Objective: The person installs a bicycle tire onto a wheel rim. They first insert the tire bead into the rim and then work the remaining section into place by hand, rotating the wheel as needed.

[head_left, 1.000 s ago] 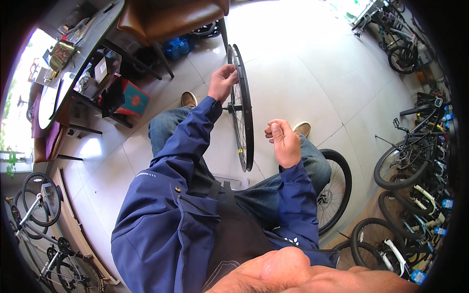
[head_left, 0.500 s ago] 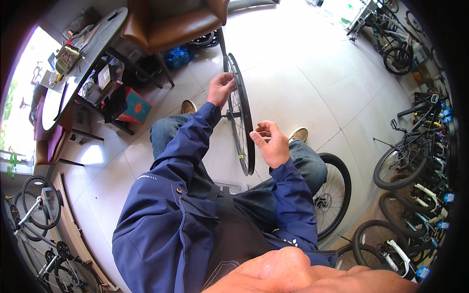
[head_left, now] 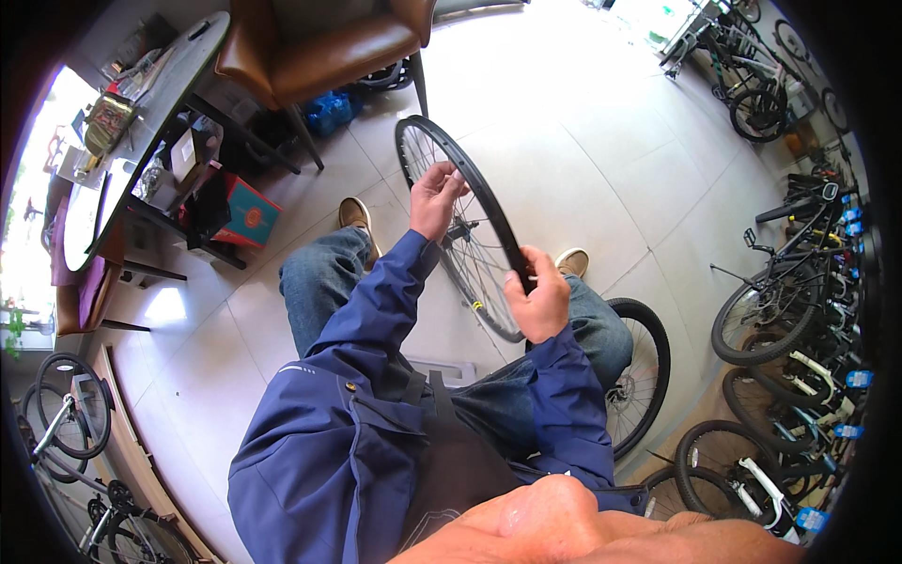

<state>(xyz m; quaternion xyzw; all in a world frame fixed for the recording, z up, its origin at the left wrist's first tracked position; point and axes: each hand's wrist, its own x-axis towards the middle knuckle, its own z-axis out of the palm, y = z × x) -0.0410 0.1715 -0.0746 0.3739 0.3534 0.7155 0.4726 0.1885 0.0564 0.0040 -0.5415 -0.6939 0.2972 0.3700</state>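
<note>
The bare wheel rim [head_left: 470, 226], upright before, now tilts between the knees; left hand [head_left: 434, 199] fingers curl around its upper edge, right hand [head_left: 537, 301] pinches its lower edge, rotating it.

Navy blue jacket with long sleeves, faded blue jeans, tan shoes, dark apron front

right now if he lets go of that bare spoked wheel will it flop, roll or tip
The bare wheel probably stays stiff: its thin black rim holds a true hoop between the left hand and right hand. It looks light. Upright with no tyre, it would likely roll or tip over.
</note>
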